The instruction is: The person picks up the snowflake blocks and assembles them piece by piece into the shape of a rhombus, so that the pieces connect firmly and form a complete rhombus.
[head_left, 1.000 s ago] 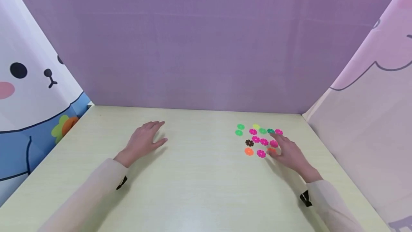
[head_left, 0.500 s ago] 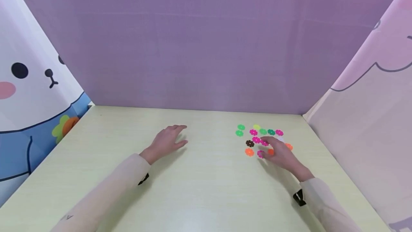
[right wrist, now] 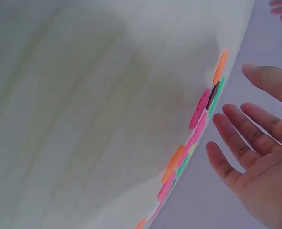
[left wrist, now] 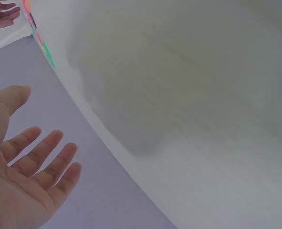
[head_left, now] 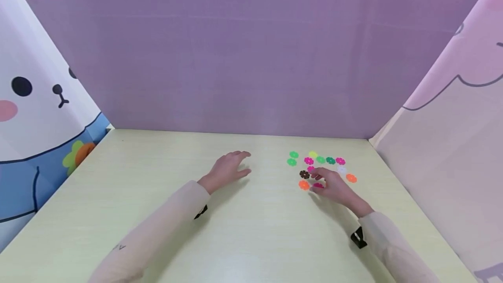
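Flat, notched, flower-shaped plastic discs lie scattered on the right of the table. Among them are a brown disc point(head_left: 304, 174), an orange disc point(head_left: 304, 185), a pink disc point(head_left: 308, 160), a green disc point(head_left: 293, 154), a yellow disc point(head_left: 312, 154) and a white disc point(head_left: 341, 170). My right hand point(head_left: 335, 188) hovers over the near discs, hiding some pink ones. In the right wrist view its fingers point(right wrist: 236, 133) are spread and hold nothing. Left of the discs, my left hand point(head_left: 225, 171) hangs above bare tabletop, thumb apart and fingers relaxed, holding nothing.
The pale wooden table point(head_left: 251, 230) ends at a purple cloth wall point(head_left: 251, 56) behind. Printed cartoon cloths stand along both sides, a white and blue one point(head_left: 43, 121) at left and a pink one point(head_left: 452, 143) at right.
My left hand has travelled right across the table toward the discs. My right hand has shifted slightly left, uncovering the white disc and the far-right orange one.
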{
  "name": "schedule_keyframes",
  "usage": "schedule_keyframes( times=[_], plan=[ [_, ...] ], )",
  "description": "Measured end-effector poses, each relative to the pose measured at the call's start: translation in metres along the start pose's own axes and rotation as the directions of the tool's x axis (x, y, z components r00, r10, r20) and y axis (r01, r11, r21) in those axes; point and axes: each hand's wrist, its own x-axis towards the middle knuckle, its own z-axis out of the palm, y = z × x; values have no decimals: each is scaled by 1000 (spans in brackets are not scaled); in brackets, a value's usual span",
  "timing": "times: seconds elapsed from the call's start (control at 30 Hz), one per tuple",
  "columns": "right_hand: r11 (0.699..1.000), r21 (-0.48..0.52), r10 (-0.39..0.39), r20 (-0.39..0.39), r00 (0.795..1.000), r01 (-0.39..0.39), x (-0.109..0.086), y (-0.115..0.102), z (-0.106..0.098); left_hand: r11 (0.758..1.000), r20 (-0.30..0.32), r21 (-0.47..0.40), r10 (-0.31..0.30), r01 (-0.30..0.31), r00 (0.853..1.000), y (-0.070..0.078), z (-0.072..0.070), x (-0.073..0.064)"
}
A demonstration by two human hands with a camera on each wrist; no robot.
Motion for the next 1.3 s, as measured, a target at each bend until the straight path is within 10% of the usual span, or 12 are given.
schedule_keyframes(
  times=[1.3],
  plan=[
    [992, -108, 68, 79, 995, -59, 21, -12, 12, 979, 97, -189, -59, 77, 994, 63, 54, 79]
  ],
)
